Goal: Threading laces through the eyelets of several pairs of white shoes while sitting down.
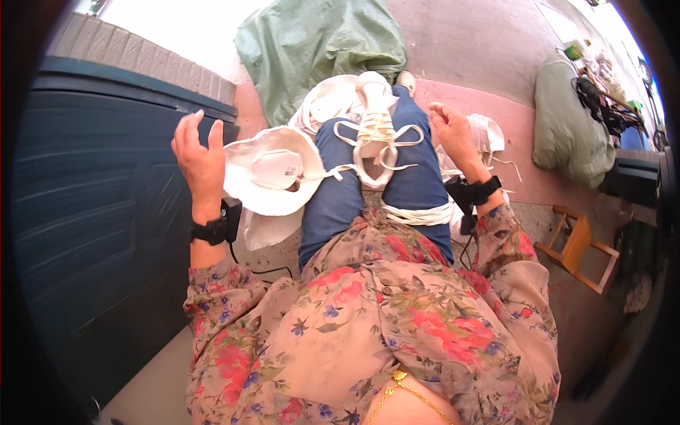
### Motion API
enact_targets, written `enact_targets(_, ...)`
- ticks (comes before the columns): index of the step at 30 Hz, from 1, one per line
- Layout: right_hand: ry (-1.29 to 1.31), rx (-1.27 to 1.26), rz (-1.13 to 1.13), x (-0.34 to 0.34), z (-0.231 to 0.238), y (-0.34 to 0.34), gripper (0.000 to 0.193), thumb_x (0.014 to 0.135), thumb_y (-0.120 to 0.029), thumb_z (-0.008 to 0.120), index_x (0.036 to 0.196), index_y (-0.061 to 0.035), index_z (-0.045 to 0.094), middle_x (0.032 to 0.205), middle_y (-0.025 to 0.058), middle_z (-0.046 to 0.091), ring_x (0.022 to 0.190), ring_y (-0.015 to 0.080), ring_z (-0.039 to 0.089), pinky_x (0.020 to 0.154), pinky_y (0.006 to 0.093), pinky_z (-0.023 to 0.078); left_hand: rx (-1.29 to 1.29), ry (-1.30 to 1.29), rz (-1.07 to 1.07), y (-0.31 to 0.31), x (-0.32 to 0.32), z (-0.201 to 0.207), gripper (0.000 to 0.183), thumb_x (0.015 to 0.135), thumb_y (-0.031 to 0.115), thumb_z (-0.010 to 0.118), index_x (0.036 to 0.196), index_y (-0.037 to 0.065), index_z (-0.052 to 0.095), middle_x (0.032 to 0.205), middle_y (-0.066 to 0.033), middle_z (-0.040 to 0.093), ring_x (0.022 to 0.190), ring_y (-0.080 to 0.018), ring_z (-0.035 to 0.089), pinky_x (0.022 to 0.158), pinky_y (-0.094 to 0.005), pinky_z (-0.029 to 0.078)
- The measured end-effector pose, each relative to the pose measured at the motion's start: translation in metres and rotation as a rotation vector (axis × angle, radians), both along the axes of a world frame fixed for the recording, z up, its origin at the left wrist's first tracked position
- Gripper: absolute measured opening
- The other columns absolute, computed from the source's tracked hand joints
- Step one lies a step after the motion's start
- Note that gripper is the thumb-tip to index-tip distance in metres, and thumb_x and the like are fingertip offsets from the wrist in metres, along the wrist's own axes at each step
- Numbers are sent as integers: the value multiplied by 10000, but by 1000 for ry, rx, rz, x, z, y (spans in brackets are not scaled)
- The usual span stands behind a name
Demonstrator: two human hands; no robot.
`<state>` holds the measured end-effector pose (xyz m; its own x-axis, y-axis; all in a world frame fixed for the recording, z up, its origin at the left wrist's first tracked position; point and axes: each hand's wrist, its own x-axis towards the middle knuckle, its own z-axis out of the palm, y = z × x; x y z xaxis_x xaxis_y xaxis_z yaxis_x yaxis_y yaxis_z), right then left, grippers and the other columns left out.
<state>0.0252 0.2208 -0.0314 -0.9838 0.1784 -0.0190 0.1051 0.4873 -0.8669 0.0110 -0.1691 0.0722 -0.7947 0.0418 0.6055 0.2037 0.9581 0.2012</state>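
A white shoe (375,117) with loose, crossed laces rests between my thighs, its toe pointing away from me. My left hand (200,157) is raised at the left, fingers apart and holding nothing, beside white shoe pieces (248,173) with a pale insert in the middle. On the other side my right hand (455,136) hovers above my right knee, its fingers loosely bent with nothing visible in them. A bundle of white laces (421,214) lies across my right thigh. More white shoe pieces (326,103) are piled beyond my left knee, and others (487,134) lie past my right hand.
A green tarp (319,46) covers something ahead of me. Close by on the left is a dark blue door (106,191). To the right stand a small wooden stool (577,244) and a stuffed green sack (567,120), with assorted clutter behind it.
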Motion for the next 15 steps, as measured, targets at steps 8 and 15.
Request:
enact_targets(8, 119, 71, 716, 9, 12, -127, 211, 835, -192, 534, 920, -16, 612, 846, 159, 622, 811, 308, 598, 730, 361, 469, 1131, -780, -14, -26, 68, -26, 437, 895, 420, 461, 950, 1, 571, 734, -12, 586, 612, -46, 547, 550, -184, 452)
enact_targets(15, 43, 375, 961, 39, 49, -214, 612, 718, -528, 599, 929, 45, 544, 805, 216, 606, 832, 337, 588, 731, 409, 464, 711, -468, -168, 16, 37, 0, 172, 796, 131, 566, 864, -19, 615, 724, -157, 629, 629, -239, 601, 594, -316, 450)
